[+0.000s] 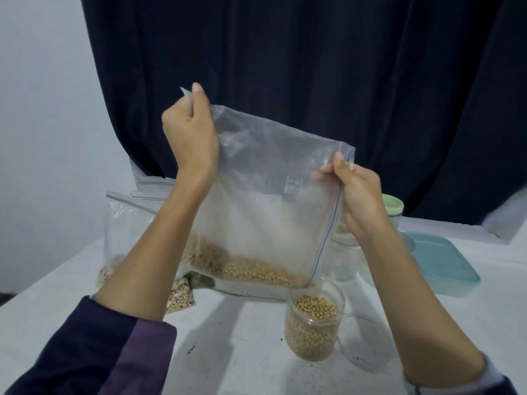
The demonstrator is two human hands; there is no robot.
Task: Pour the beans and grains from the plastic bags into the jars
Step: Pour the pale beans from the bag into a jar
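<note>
Bag [265, 201]: clear zip bag, held up over the table [251, 352], turned on its side so the zip edge runs down the right.
Left hand [189, 138]: grip closed, pinching the bag's top-left corner high, likely to tip the contents towards the low corner.
Right hand [360, 198]: grip closed, pinching the zip edge near its upper end, seemingly steadying the mouth.
Beans [245, 269]: tan, pooled along the bag's lower edge, reaching the low right corner.
Jar [313, 326]: clear, open, on the table directly under that corner, well filled with beans; pour judged well along.
Further bags [128, 229]: behind the left arm, some holding grain.
Green-lidded jar [393, 206] and blue-lidded box [439, 258]: right, behind the right arm.
</note>
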